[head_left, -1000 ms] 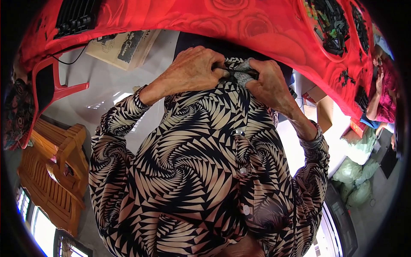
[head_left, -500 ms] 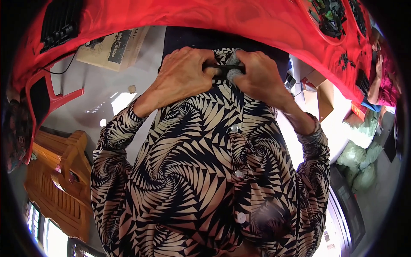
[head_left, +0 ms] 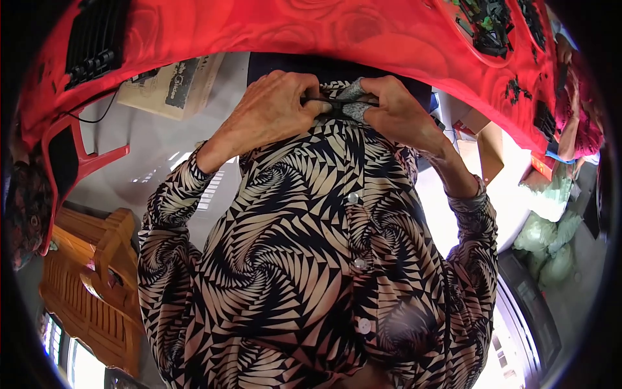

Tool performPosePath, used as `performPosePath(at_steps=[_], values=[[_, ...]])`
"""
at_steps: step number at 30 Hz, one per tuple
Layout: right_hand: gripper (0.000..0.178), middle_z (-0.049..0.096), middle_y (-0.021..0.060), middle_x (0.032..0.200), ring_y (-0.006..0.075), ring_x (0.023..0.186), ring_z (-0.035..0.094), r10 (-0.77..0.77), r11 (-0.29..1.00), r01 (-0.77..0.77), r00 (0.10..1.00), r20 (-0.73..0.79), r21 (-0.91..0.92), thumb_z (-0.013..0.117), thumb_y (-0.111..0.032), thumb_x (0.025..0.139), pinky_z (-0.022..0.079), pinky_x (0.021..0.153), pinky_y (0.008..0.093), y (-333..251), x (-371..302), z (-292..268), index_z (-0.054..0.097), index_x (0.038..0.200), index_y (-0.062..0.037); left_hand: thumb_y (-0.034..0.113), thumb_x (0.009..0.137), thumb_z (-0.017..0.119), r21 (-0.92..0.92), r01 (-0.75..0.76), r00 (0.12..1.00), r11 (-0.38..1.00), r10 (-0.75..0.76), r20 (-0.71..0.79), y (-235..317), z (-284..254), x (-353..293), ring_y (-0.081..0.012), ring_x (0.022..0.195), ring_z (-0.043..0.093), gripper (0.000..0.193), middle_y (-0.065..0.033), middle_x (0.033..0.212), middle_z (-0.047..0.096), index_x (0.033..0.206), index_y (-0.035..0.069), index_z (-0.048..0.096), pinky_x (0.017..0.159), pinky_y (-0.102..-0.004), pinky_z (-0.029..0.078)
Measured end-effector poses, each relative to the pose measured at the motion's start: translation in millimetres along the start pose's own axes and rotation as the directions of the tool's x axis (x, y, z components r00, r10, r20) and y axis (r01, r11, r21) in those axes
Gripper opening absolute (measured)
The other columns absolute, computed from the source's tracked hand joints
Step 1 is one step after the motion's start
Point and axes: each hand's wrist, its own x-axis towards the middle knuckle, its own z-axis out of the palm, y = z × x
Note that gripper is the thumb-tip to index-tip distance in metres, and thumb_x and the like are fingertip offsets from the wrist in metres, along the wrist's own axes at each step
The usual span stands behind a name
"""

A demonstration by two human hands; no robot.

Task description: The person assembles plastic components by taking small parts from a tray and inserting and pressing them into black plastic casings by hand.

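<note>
Close together over my lap, at the edge of the red-covered table [head_left: 278, 26], both hands are closed on one small, thin black strip [head_left: 334, 102]. My left hand [head_left: 269, 107] pinches its left end between thumb and curled fingers. From the other side, my right hand [head_left: 402, 113] grips its right end. Grey fabric [head_left: 354, 100] covers the tips of the right thumb and finger. The strip's exact kind cannot be made out, since fingers hide both ends. Beneath the hands lies my black-and-cream patterned shirt [head_left: 278, 227].
Black strips [head_left: 96, 39] lie in a row on the table's left. A red tray [head_left: 457, 29] at upper right holds black and green pieces. Around stand a cardboard box [head_left: 149, 97], a red chair [head_left: 81, 152], a wooden bench [head_left: 91, 285] and plastic bags [head_left: 538, 240]. Another person [head_left: 576, 123] sits at far right.
My right hand has turned slightly and drawn a little to the right, widening the gap between the hands. Both still grip the black strip. The whole view has shifted slightly.
</note>
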Motion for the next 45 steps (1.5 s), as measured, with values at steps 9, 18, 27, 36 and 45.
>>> performPosePath(at_steps=[9, 18, 27, 36, 45], values=[[0.012, 0.053, 0.0226, 0.064, 0.0365, 0.065, 0.056, -0.062, 0.998, 0.063, 0.998, -0.032, 0.017, 0.055, -0.005, 0.069, 0.041, 0.058, 0.044, 0, -7, 0, 0.056, 0.076, 0.0045, 0.024, 0.084, 0.063, -0.051, -0.08, 0.996, 0.996, 0.078, -0.034, -4, 4, -1, -0.0343, 0.072, 0.062, 0.025, -0.0185, 0.077, 0.065, 0.092, 0.0, 0.062, 0.069, -0.0414, 0.046], [0.03, 0.062, 0.0212, 0.086, 0.0366, 0.087, 0.058, -0.073, 0.978, 0.036, 0.982, -0.175, -0.204, 0.061, -0.012, 0.071, 0.046, 0.078, 0.0419, 13, -6, 14, 0.063, 0.094, 0.007, 0.024, 0.081, 0.062, 0.019, 0.04, 0.996, 0.999, -0.039, -0.077, 5, 10, -2, -0.0336, 0.07, 0.061, 0.022, -0.0165, 0.069, 0.062, 0.084, 0.002, 0.061, 0.069, -0.0429, 0.045], [0.027, 0.058, 0.0203, 0.07, 0.0375, 0.076, 0.058, -0.086, 0.988, 0.068, 0.988, -0.126, -0.136, 0.061, -0.012, 0.069, 0.045, 0.073, 0.0451, 12, -4, 9, 0.063, 0.09, 0.0048, 0.021, 0.08, 0.061, -0.017, 0.033, 0.989, 0.999, -0.035, -0.145, 6, 15, -8, -0.0322, 0.063, 0.059, 0.019, -0.0148, 0.065, 0.059, 0.082, 0.002, 0.059, 0.062, -0.0413, 0.044], [0.017, 0.054, 0.0234, 0.062, 0.0437, 0.066, 0.053, -0.161, 0.961, 0.118, 0.974, -0.161, -0.249, 0.061, -0.009, 0.065, 0.042, 0.068, 0.0482, -12, -12, 6, 0.057, 0.074, 0.0048, 0.018, 0.08, 0.06, -0.067, -0.016, 0.992, 0.998, 0.008, -0.125, 1, 14, -7, -0.0316, 0.061, 0.057, 0.018, -0.0161, 0.065, 0.058, 0.083, 0.0, 0.058, 0.062, -0.041, 0.043], [0.018, 0.056, 0.0245, 0.065, 0.0443, 0.069, 0.054, -0.134, 0.965, 0.088, 0.975, -0.177, -0.246, 0.063, -0.01, 0.064, 0.043, 0.07, 0.0485, -8, -11, 11, 0.059, 0.074, 0.0049, 0.014, 0.08, 0.061, -0.125, -0.014, 0.994, 0.992, 0.0, -0.112, 0, 18, -6, -0.0331, 0.063, 0.058, 0.016, -0.0178, 0.067, 0.059, 0.085, -0.001, 0.058, 0.064, -0.0416, 0.043]])
